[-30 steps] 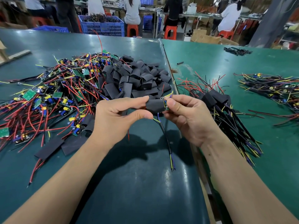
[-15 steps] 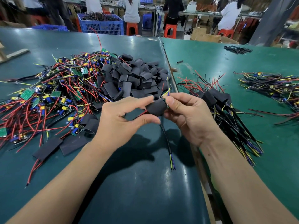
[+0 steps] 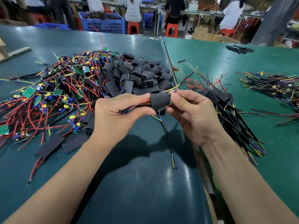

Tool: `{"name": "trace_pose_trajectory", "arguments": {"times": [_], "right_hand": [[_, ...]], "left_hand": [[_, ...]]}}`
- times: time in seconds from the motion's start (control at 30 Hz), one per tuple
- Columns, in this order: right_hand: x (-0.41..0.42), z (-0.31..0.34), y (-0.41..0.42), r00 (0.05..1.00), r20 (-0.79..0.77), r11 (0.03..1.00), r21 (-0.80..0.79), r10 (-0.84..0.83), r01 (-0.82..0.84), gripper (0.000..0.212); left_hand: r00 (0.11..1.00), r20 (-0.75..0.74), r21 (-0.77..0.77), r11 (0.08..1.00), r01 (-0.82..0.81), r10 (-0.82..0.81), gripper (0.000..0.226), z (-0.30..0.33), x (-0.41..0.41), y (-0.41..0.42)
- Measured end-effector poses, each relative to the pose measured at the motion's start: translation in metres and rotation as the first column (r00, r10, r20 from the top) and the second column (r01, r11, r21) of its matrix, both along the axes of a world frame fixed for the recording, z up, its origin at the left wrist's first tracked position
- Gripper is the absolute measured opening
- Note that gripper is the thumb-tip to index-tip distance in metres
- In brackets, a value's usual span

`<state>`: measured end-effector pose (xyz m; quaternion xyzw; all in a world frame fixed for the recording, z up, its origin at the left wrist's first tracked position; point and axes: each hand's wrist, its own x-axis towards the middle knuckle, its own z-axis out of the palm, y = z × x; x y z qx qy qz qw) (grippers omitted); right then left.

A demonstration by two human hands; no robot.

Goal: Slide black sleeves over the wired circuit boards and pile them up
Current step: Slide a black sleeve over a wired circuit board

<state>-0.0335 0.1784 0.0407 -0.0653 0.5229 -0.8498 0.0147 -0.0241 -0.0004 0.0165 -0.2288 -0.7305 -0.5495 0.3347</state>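
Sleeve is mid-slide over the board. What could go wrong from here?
1. The right hand pinches only the thin yellow and blue wires; a hard pull may strain their joints.
2. The black sleeve is held at one end by the left hand, so it may bunch or stop short of covering the board.
3. The dangling cable hangs over the table near loose flat sleeves and could snag one.
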Motion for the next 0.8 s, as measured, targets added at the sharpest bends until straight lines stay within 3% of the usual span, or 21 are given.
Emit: {"name": "trace_pose_trajectory", "arguments": {"times": [0.5,0.7,0.8], "right_hand": [[0.0031,-0.0032,-0.0034,0.994,0.004,0.992,-0.058,0.110,-0.110,0.006],[0.0078,-0.0041,-0.0045,0.945,-0.058,0.942,-0.087,0.321,-0.325,0.017],[0.0076,-0.0044,-0.0067,0.936,-0.101,0.940,-0.032,0.336,-0.341,0.023]], "left_hand": [[1.000,0.000,0.027,0.999,0.021,-0.021,0.049,-0.0026,-0.0010,0.0017],[0.998,0.043,0.063,0.997,0.041,-0.044,0.047,-0.0068,-0.0002,0.0018],[0.997,0.044,0.127,0.991,0.053,-0.059,0.053,-0.0052,-0.0006,0.0027]]}}
